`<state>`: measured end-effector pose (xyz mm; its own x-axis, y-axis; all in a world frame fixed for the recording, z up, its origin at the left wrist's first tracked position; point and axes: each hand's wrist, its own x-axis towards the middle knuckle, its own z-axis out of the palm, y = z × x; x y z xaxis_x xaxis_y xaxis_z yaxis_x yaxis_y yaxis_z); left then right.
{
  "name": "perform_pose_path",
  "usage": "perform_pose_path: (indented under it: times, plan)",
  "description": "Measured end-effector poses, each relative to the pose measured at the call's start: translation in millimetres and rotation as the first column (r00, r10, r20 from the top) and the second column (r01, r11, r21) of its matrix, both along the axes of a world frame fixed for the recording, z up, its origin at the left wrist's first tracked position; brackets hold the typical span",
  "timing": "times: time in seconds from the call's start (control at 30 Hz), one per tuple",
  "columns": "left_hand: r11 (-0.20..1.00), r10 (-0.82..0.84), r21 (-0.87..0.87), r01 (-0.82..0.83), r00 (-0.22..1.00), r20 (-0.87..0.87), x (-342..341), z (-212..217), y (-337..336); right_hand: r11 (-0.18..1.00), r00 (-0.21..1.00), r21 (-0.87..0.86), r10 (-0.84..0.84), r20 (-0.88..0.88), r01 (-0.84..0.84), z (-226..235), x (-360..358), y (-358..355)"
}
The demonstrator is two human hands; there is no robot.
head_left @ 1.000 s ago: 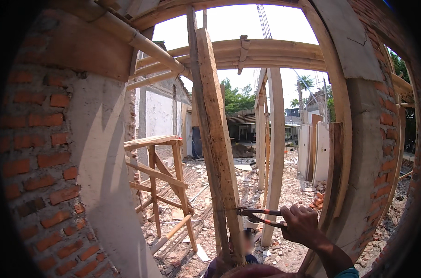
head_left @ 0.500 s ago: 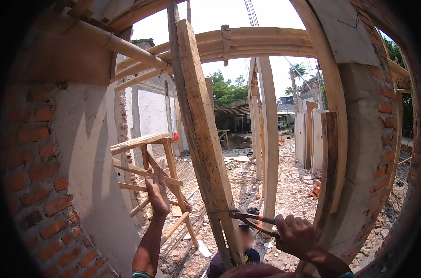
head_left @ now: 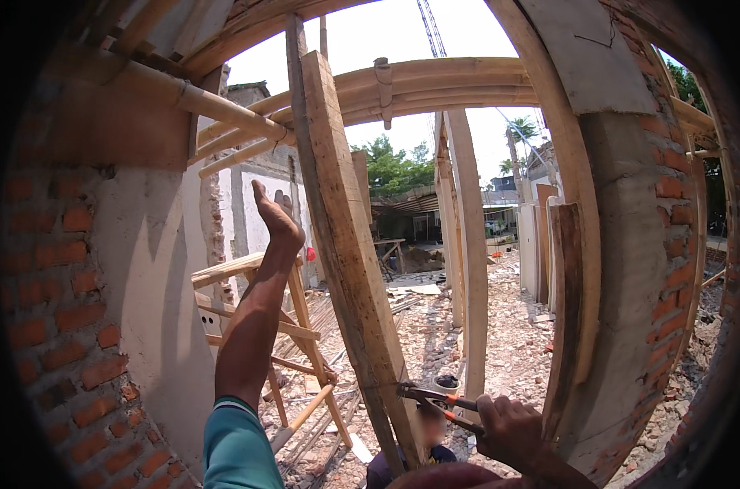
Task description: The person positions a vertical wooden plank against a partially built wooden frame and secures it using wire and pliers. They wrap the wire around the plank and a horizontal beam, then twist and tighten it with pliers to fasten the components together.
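At timber post (head_left: 345,220), dark pincers (head_left: 420,395), orange-and-black handles (head_left: 464,403), gripped in right hand (head_left: 508,430); left hand (head_left: 280,218) outstretched.

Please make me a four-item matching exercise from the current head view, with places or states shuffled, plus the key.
1. Bare left hand
2. Metal pincers with orange-and-dark handles
3. Teal fabric sleeve
4. Horizontal light-tan bamboo poles

A. Crossing the opening, high in the picture
B. Gripped by the bare right hand
C. At the lower edge, left of centre
D. Raised, fingers extended

Pairs: 1-D, 2-B, 3-C, 4-A
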<state>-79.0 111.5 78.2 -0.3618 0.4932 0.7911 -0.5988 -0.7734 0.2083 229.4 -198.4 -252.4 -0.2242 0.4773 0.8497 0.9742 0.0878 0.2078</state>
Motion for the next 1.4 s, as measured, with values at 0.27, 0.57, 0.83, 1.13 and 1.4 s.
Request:
perform_pose_path:
  times: [0.27, 0.57, 0.83, 1.13, 1.4]
  plan:
    - [0.967, -0.196, 0.179, 0.183, 0.979, 0.059, 52, 55, -11, 0.998, 0.998, -0.067, -0.024, -0.063, 0.020, -2, 7, -8]
    - [0.975, 0.213, 0.013, -0.224, 0.942, 0.260, -18, 54, -3, 0.997, 0.996, -0.004, -0.078, 0.045, 0.078, -6, 7, -18]
    - [0.998, -0.041, 0.043, 0.038, 0.996, 0.076, 72, 101, 54, 0.998, 0.996, -0.003, -0.069, -0.061, 0.069, -9, 17, -27]
    - [0.994, 0.106, -0.032, -0.102, 0.875, 0.473, 0, 81, -51, 0.979, 0.979, 0.014, -0.201, 0.014, 0.201, -21, 14, -26]
    - [0.928, -0.336, 0.126, 0.352, 0.933, -0.131, 89, 116, -15, 0.984, 0.991, 0.121, -0.133, 0.018, 0.130, -23, 33, -41]
